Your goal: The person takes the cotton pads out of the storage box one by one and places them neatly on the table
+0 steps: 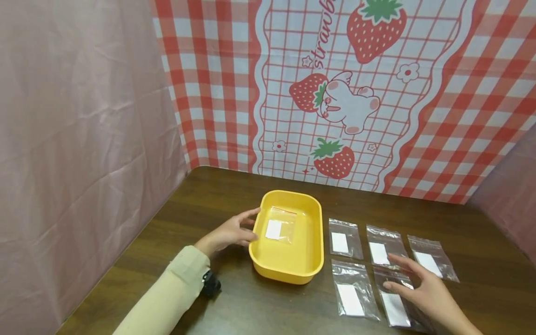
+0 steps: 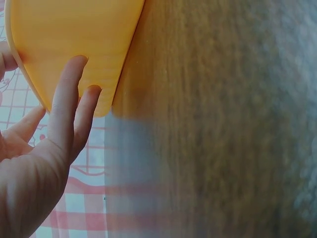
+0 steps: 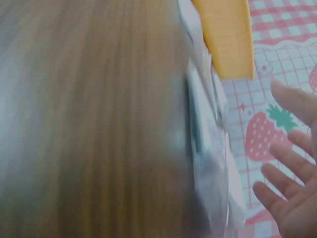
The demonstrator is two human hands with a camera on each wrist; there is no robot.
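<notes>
A yellow rectangular tub (image 1: 289, 274) stands on the table, holding one clear zip bag with a white card (image 1: 274, 230) on its floor. My left hand (image 1: 234, 232) rests its fingers along the tub's left side; in the left wrist view, extended fingertips (image 2: 79, 62) lie against the outer wall. To the tub's right, several zip bags with white cards lie in two rows. Over the front right bag (image 1: 395, 308) hovers my right hand (image 1: 427, 288), fingers spread and nothing in its grasp. Part of that bag is hidden beneath the hand.
Other bags include one at the back left (image 1: 345, 239), one at the back right (image 1: 433, 258) and one at the front left (image 1: 351, 298). A strawberry-print checked cloth (image 1: 226, 93) hangs behind the wooden table (image 1: 201, 190); a pink curtain (image 1: 83, 116) borders the left.
</notes>
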